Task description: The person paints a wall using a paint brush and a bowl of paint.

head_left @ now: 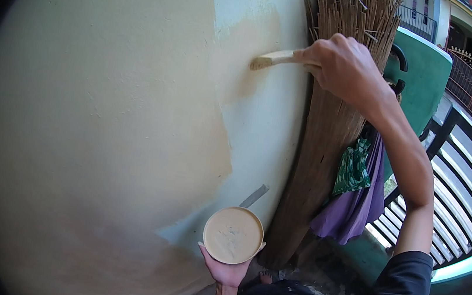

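In the head view my right hand (338, 67) grips the handle of a paintbrush (273, 59), its bristle tip against the wall (158, 94). Beige paint covers the wall's left part and a patch around the bristles; a pale blue-green strip shows down the right, with a grey mark low on it. Lower down, my left hand (227, 272) holds up a round, shallow container (233, 235) of beige paint from below, the palm and fingers around its underside. Part of that hand is hidden by the container.
Right beside the wall stands a tall brown wooden post (314, 157) with a bundle of thin sticks (353, 16) at its top. Purple cloth (357, 206) and green patterned cloth (352, 168) hang past it. A black metal gate (466, 180) and a green wall (421, 82) lie farther right.
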The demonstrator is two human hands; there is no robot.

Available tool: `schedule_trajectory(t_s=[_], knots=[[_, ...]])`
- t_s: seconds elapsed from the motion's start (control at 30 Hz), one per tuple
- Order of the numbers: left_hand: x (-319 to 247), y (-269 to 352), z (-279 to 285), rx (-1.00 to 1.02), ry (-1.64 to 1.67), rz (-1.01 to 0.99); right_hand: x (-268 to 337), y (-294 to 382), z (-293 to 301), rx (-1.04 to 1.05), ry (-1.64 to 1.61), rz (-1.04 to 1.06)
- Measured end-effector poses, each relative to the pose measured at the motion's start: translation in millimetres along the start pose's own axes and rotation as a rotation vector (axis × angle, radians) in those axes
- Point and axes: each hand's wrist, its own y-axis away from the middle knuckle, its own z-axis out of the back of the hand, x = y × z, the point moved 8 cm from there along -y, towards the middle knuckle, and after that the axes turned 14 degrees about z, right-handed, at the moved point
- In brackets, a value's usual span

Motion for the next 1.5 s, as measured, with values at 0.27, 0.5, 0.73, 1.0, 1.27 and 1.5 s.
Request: schedule_trajectory(t_s=[0.27, 0.5, 0.73, 1.0, 1.27, 1.5], knots=[[1, -1, -2, 0.009, -0.036, 0.012, 7, 1, -12, -0.274, 0.230, 0.011], [-5, -5, -5, 0.018, -0.057, -0.001, 29, 4, -33, 0.211, 0.021, 0.115], [-5, -5, -2, 0.008, -0.065, -0.033, -36, -79, 125, -0.527, 0.397, 0.048], [-1, 6, -4, 0.028, -0.039, -0.034, 55, 25, -11, 0.131, 0.131, 0.230], [2, 0, -16, 0.073, 0.227, 0.038, 136, 85, -10, 0.218, -0.470, 0.400], [-2, -1, -17, 0.098, 0.278, 0.064, 198, 103, -78, 0.360, -0.702, 0.678]])
